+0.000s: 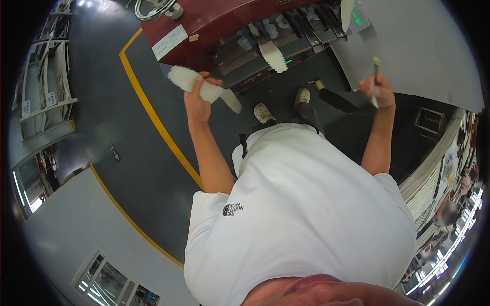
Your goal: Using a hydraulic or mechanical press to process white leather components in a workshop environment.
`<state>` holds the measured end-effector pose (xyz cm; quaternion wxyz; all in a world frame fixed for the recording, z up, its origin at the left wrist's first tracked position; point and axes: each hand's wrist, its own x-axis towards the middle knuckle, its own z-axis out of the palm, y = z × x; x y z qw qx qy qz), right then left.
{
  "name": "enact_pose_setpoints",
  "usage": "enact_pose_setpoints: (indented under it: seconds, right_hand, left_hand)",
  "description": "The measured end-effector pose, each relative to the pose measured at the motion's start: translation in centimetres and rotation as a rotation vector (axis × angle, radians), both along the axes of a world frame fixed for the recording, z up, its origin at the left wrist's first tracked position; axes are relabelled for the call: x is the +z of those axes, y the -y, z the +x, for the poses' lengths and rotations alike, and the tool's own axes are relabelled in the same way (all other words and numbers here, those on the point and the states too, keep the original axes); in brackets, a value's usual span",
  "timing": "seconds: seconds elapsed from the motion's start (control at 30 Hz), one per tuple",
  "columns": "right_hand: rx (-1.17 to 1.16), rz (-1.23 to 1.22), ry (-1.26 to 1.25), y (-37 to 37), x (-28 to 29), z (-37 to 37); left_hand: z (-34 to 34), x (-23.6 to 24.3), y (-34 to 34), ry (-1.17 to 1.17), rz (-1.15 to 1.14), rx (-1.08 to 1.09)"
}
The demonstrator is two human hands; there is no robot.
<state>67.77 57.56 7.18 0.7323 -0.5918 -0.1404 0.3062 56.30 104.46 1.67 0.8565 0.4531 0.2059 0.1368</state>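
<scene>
My left hand [198, 99] is closed around a white sole-shaped piece [208, 92] with a notched, zigzag edge at its wide end. It hangs in the air left of the dark red machine [219, 18]. On the right, my right hand [378, 93] grips a slim brush [376, 69], its pale bristle end pointing away from me. A second white notched piece [274, 57] juts out from the machine's front, apart from both hands. Dark clamp-like arms [306, 30] line that front.
A pale tabletop [418, 46] lies at the far right, with a small metal-framed stand [430, 122] below it. Near my shoes, a long dark thing [337, 101] has a pale end. A yellow floor line [153, 115] runs along the left; shelves [48, 92] stand beyond.
</scene>
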Motion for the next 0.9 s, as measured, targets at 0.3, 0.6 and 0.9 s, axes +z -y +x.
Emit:
enact_pose_setpoints:
  seconds: [0.3,0.6,0.9]
  right_hand:
    - [-0.172,-0.51,-0.183,-17.9,-2.4,0.6]
    - [-0.246,-0.409,-0.345,-20.8,-2.9,0.8]
    - [-0.215,-0.706,0.15,-21.1,-6.3,2.0]
  left_hand:
    - [5.9,0.4,9.7,-0.305,0.119,-0.386]
    - [8.7,-2.2,10.3,-0.469,0.107,-0.28]
    - [9.0,-2.0,10.9,-0.493,0.188,-0.188]
